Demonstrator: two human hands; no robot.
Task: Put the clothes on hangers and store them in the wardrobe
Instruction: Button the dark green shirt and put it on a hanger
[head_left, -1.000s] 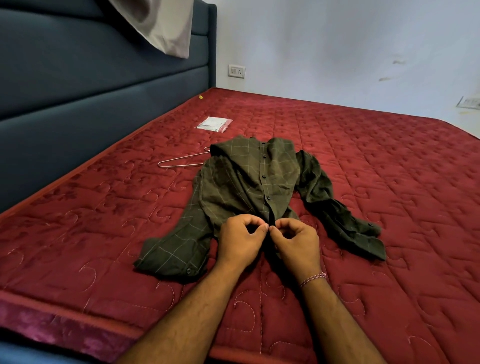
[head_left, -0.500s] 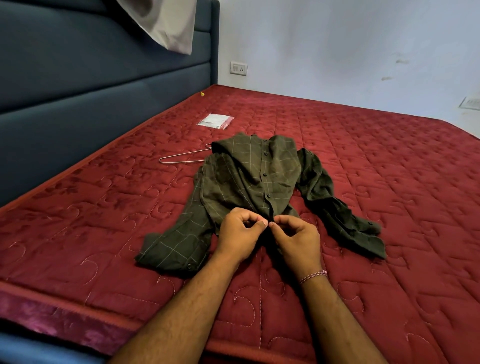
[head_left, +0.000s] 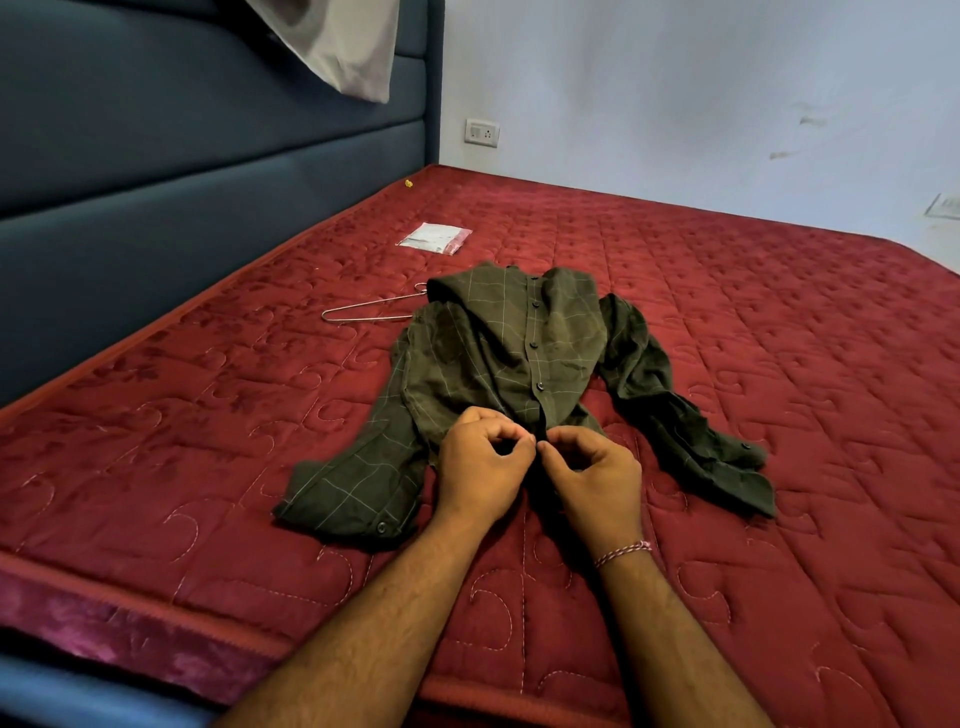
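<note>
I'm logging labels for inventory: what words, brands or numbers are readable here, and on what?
None are readable.
Clear plastic packet on the red quilted mattress: its paper insert is too blurred to read.
White wall socket: no legible marking.
Dark green checked shirt: no label shows.

- The dark olive checked shirt (head_left: 519, 358) lies front-up at the frame's centre on the red mattress, its placket of dark buttons running toward the viewer, one sleeve spread lower left, the other crumpled to the right.
- The thin wire hanger (head_left: 371, 310) lies flat left of the collar, its hook end touching or hidden under the shirt.
</note>
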